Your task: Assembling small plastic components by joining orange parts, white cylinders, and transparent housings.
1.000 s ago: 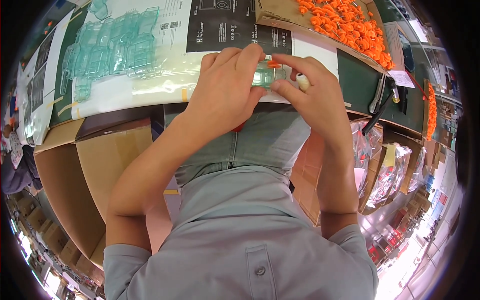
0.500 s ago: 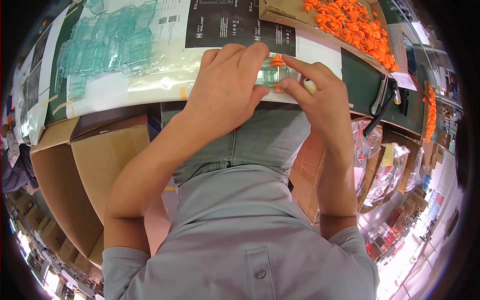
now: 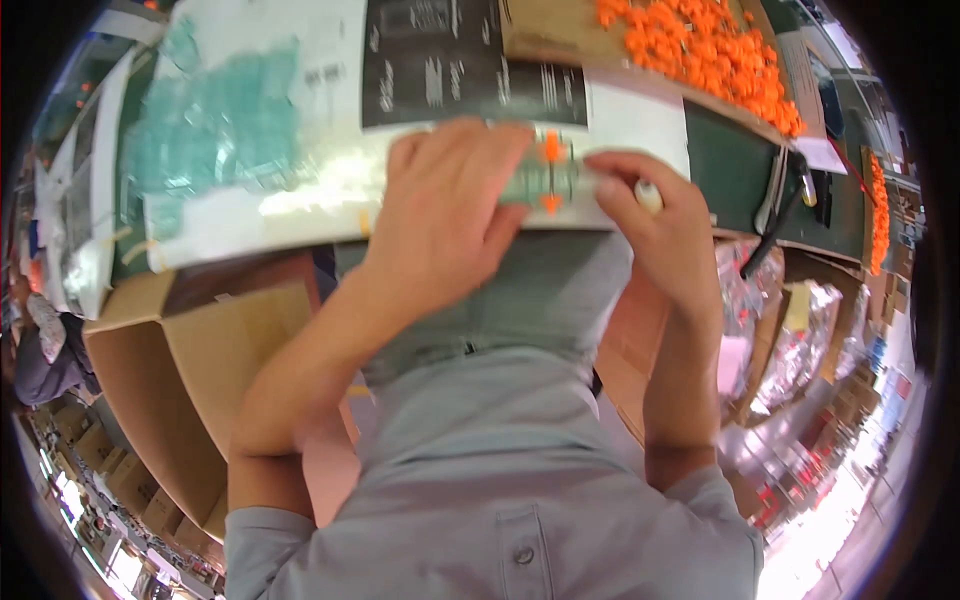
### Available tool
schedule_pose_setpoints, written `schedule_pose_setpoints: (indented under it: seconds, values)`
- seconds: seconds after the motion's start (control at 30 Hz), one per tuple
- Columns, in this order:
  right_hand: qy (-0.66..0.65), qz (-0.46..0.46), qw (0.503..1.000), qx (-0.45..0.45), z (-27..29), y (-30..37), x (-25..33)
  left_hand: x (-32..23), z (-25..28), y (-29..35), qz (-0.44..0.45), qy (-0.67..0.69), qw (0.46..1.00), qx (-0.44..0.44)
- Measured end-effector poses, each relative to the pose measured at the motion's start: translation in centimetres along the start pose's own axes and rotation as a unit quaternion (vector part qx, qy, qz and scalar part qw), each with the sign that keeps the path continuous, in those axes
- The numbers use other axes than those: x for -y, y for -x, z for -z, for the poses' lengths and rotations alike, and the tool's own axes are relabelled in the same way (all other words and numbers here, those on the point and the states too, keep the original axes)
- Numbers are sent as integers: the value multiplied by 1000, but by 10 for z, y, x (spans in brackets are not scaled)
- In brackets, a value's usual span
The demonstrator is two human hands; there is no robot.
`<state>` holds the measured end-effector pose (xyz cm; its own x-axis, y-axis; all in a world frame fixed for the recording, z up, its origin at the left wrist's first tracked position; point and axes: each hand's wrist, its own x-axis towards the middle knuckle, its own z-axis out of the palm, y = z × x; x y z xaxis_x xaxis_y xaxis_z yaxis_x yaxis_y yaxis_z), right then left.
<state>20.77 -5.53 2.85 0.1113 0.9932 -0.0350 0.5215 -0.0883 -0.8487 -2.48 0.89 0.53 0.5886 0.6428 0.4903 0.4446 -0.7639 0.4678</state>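
Note:
Near the front edge of the table, my left hand [image 3: 445,200] is closed on a clear teal plastic part [image 3: 532,182]; its fingers hide much of it. Two orange wheels [image 3: 551,148] joined by a thin axle sit across the part's right end, one at the far side and one at the near side. My right hand [image 3: 655,205], just right of the wheels, is curled around a small tool with a pale rounded handle [image 3: 649,196]. Blur hides the tool's front end beside the thumb, so its exact kind does not show.
Several clear teal plastic parts [image 3: 220,120] lie at the left on white sheeting [image 3: 330,190]. A cardboard tray [image 3: 550,30] of loose orange wheels [image 3: 700,50] stands far right. Black-handled tools [image 3: 775,215] lie on the green tabletop [image 3: 728,165]. An open carton [image 3: 240,350] stands below left.
My right finger and thumb have drawn away rightward from the orange wheels, leaving both in plain sight. My left hand stays on the teal part. The whole view has shifted slightly and blurred.

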Motion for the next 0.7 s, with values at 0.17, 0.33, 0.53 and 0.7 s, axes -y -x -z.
schedule_pose_setpoints:
  seconds: [0.17, 0.33, 0.53, 0.7]
  values:
    - [-76, -43, 996, -8, 7, 3, -9, 39, 41, -43, -27, 11, 999, 28]
    - [-112, -44, 993, -12, 9, 10, -12, 141, 59, -136, 70, -166, 983, 32]
    - [-123, -47, 991, -19, 4, 9, -11, 232, 68, -225, 109, -342, 928, -96]
    - [-121, 2, 992, -33, 4, 12, -15, 245, 146, -207, 389, -436, 804, 108]
